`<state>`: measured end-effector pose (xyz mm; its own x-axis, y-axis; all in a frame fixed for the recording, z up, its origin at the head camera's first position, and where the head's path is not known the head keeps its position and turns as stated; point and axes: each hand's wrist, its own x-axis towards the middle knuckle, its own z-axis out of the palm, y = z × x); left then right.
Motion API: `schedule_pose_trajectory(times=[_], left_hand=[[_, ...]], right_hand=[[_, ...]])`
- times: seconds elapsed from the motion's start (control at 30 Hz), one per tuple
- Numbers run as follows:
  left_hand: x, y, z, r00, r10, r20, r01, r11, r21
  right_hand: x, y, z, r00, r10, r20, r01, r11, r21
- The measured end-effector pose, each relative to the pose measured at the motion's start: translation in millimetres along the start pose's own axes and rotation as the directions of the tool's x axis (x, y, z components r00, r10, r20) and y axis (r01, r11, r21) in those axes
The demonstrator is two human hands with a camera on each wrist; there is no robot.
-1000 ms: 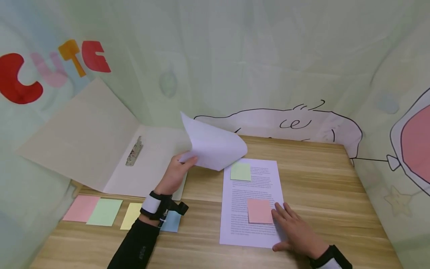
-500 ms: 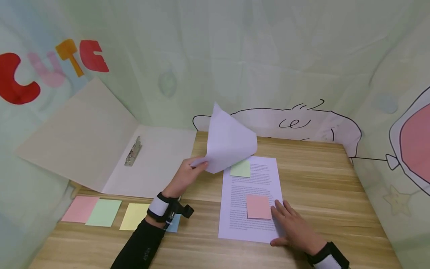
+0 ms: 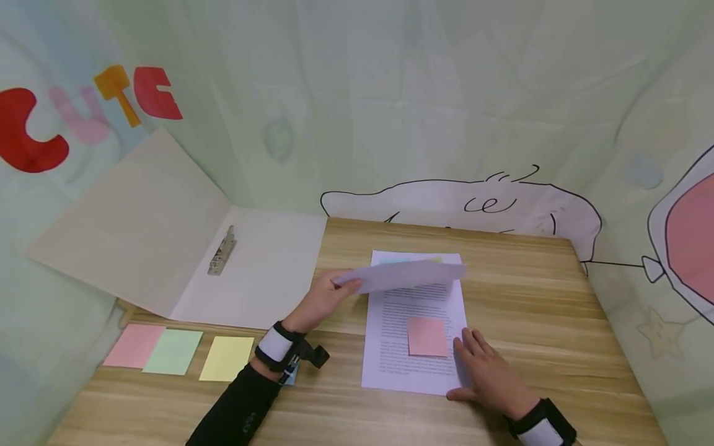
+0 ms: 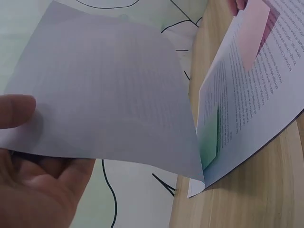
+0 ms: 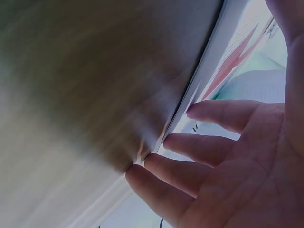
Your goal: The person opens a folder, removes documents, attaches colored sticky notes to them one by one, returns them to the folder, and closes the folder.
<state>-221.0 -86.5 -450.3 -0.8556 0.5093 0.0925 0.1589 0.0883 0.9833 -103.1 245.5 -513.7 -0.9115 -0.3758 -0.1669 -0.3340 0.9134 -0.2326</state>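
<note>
My left hand pinches the left edge of a lifted paper sheet between thumb and fingers. In the left wrist view the sheet bends up from the far end of a printed page. On that page sit a pink sticky note and, nearer the bend, a green sticky note, mostly hidden in the head view. Bits of blue and yellow show at the page's top, beside the raised sheet. With fingers extended, my right hand rests at the page's right edge; its fingertips touch the tabletop there.
An open folder with a metal clip lies at the left, its cover leaning on the curtain. In front are pink, green and yellow sticky notes, plus a blue one partly behind my left wrist.
My left hand has moved right, away from the folder, bringing the lifted sheet over the printed page and lowering it. The right hand stays at the page's edge.
</note>
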Motion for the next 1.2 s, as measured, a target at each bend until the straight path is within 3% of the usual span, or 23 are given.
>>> schedule_pose_trajectory(times=[0.17,0.2,0.4,0.7,0.87,1.07,1.2], left_hand=[[0.0,-4.2,7.6,0.999,0.025,0.041,-0.027,0.998,0.063],[1.1,-10.8,8.9,0.998,0.035,0.053,-0.039,0.996,0.081],[1.2,-22.3,19.9,0.987,0.047,0.155,-0.072,0.984,0.161],[-2.3,-30.1,33.9,0.971,-0.007,0.237,-0.046,0.974,0.22],[-2.5,-32.8,39.9,0.955,-0.047,0.294,-0.038,0.959,0.279],[-2.5,-35.4,44.3,0.932,-0.05,0.36,-0.08,0.937,0.339],[-4.0,-37.4,47.0,0.918,-0.077,0.388,-0.081,0.924,0.375]], right_hand=[[1.4,-1,0,1.0,0.018,0.003,-0.018,1.0,-0.003],[1.5,-1,0,1.0,0.018,0.002,-0.018,1.0,-0.002],[0.3,-4,-2,0.999,0.036,-0.01,-0.036,0.999,0.0],[-2.0,-4,2,0.996,0.021,-0.083,-0.025,0.998,-0.049],[-4.6,-1,1,0.995,-0.005,-0.098,-0.004,0.996,-0.088],[-10.2,8,-12,0.996,0.016,-0.083,-0.015,1.0,0.014],[-11.1,15,-21,0.998,0.048,-0.027,-0.046,0.997,0.055]])
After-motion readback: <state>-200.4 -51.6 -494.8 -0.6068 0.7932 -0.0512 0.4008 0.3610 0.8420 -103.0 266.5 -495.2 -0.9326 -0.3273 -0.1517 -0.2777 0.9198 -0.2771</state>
